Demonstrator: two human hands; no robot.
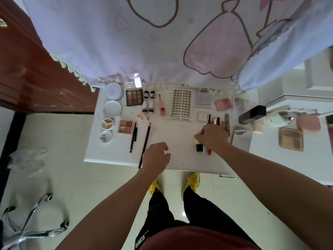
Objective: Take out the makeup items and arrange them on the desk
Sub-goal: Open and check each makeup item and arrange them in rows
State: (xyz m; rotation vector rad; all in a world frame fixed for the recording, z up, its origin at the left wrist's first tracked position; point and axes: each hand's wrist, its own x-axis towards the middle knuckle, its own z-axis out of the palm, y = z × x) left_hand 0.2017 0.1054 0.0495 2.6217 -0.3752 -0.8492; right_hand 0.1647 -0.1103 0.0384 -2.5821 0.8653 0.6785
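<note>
Makeup lies in rows on the white desk (115,156). At the left are round compacts (113,108), a brown eyeshadow palette (134,97), a small pink palette (126,126) and two dark pencils (145,147). A false-lash card (182,103) sits mid-back. My right hand (213,137) lies over a cluster of lipstick-like tubes (199,147), fingers curled down onto them; what it grips is hidden. My left hand (156,156) hovers over the desk's front, fingers loosely curled, holding nothing.
A printed cloth (144,42) hangs behind the desk. To the right stand a black bottle (252,114), a pink sponge (308,123) and a beige palette (291,138). A chair base (27,230) stands on the floor at the left. My feet in yellow shoes (192,181) show under the desk edge.
</note>
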